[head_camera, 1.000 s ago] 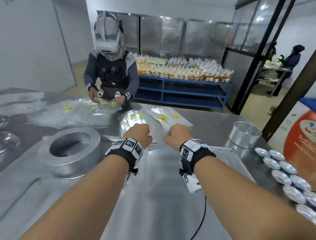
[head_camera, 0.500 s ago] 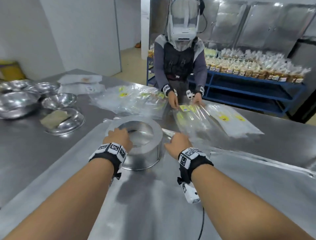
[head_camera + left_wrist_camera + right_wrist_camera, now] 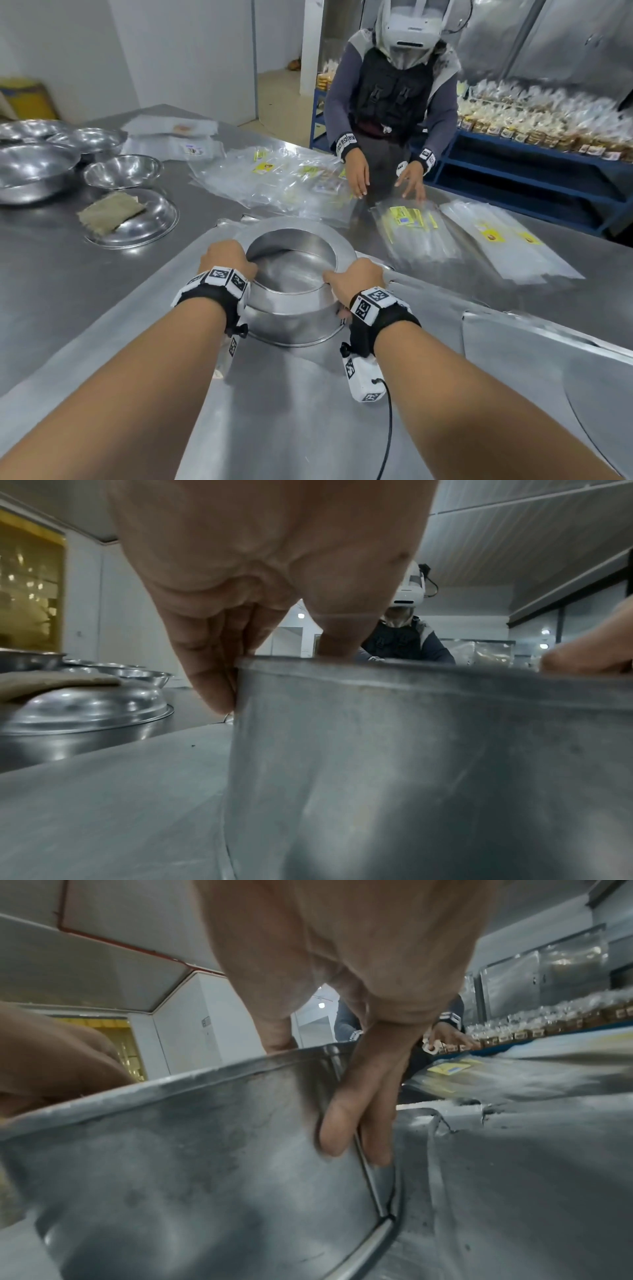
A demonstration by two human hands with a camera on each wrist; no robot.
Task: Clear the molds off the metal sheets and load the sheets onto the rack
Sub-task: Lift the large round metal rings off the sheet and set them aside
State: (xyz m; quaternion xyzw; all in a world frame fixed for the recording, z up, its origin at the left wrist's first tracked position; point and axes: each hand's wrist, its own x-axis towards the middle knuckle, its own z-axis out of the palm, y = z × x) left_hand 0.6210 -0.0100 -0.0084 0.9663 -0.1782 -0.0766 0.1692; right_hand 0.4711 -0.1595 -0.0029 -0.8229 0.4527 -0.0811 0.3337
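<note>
- Between my two hands sits the round metal mold (image 3: 294, 274), a wide ring-shaped tin with an open middle, standing on the metal sheet (image 3: 291, 411) that runs back toward me under both forearms.
- My left hand (image 3: 227, 255) grips the mold's left rim: the left wrist view shows my thumb (image 3: 337, 639) hooked inside the rim and my fingers (image 3: 205, 674) pressed down the outer wall.
- My right hand (image 3: 356, 275) grips the right rim the same way, thumb over the inner edge and two fingers (image 3: 346, 1115) lying down the outside wall.
- From the right wrist view the mold's rim looks tilted, but I cannot tell whether its base has left the sheet.
- Just right of my right hand a second metal sheet (image 3: 548, 370) overlaps the first.
- Left of my left hand, apart from the mold, an upturned shallow pan (image 3: 144, 222) carries a folded cloth (image 3: 109, 212), with steel bowls (image 3: 123, 171) beyond it.
- Beyond my hands lie clear plastic bags (image 3: 418, 233) with yellow labels, spread over the steel table (image 3: 51, 274).
- Across the table another person (image 3: 394, 102) in a headset rests both hands on those bags.
- Behind them, far right of my hands, a blue shelf (image 3: 534, 171) holds rows of packed goods.
</note>
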